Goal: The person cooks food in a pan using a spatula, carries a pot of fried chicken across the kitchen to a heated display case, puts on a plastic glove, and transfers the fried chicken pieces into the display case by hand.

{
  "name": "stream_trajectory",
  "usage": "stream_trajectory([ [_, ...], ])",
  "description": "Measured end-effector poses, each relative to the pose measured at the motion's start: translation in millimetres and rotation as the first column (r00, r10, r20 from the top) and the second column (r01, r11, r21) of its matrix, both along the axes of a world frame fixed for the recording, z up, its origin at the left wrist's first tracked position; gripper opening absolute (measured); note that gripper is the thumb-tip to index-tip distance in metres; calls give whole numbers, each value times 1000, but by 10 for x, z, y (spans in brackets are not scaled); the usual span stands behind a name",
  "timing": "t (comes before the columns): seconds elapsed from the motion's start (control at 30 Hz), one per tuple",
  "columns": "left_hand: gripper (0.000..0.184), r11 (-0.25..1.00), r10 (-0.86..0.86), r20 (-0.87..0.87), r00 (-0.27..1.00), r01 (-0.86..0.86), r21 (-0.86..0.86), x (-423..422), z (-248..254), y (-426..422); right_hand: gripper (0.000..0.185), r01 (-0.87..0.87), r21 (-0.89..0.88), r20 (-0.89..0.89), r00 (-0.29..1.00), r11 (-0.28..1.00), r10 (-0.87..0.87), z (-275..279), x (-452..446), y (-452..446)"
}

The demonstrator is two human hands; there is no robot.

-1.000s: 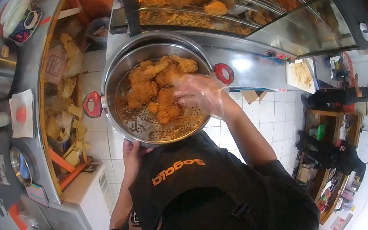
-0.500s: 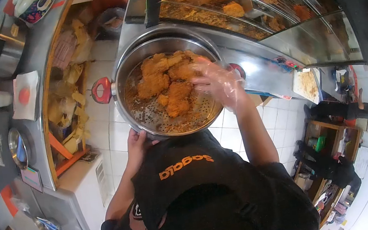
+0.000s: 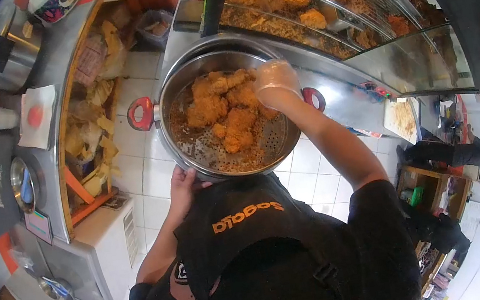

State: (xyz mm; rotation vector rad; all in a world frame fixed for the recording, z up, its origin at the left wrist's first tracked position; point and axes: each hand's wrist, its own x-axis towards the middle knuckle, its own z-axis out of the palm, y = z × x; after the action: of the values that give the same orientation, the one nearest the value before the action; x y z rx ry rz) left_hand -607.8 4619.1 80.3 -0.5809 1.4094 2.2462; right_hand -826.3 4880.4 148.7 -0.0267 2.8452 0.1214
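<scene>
Head view: glass case on far side; nearer, round steel pot, no long axis, red handles pointing left and right, likely heavy, best lifted by both. Inside, on a holed tray, fried chicken heaped, lumpy, pointing no one way; probably light, crumbly, greasy, best held by the sides. Gloved right hand at the heap's right edge, left hand at the pot's near-left wall; fingers partly hidden, clamped or not I cannot tell.

L hand at steel pot's near side, gloved R hand by fried pcs inside.
</scene>
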Motion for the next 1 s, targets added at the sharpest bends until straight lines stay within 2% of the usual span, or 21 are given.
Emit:
stream_trajectory([
  [0.07,38,1000,-5,-3,1000,5,23,7,-33,-15,23,158,-28,20,987,987,-158,-821,-195,93],
  [0.13,37,1000,-2,-16,1000,2,31,5,-53,-14,24,126,47,30,991,991,-127,-929,-248,68],
  [0.2,37,1000,18,-35,999,-17,22,7,-58,4,20,-107,218,61,994,970,96,-334,-199,-97],
  [0.3,38,999,4,-5,1000,-4,52,2,-20,-6,21,-130,96,195,975,987,110,199,-202,-97],
  [0.4,39,998,7,-16,1000,-6,63,9,-31,0,25,-176,-35,183,966,984,180,190,-258,131],
  [0.5,40,998,-20,-12,1000,21,63,3,-25,-20,29,-226,-79,58,971,971,231,-204,-193,221],
  [0.6,40,999,-38,-51,998,40,32,5,-64,-34,28,-129,-81,88,987,988,136,-443,-150,14],
  [0.73,40,999,-17,2,1000,17,43,10,29,-17,28,-250,1,260,935,968,241,-237,-201,-116],
  [0.83,39,998,-9,2,1000,9,66,7,17,-14,29,-238,-88,239,938,967,252,-150,-269,-10],
  [0.93,38,998,-14,3,1000,13,57,17,-21,-18,34,-76,-329,295,939,941,179,-240,-295,70],
  [1.0,38,998,-38,-17,999,39,47,16,-82,-43,23,18,-525,194,976,851,99,-258,-296,14],
])
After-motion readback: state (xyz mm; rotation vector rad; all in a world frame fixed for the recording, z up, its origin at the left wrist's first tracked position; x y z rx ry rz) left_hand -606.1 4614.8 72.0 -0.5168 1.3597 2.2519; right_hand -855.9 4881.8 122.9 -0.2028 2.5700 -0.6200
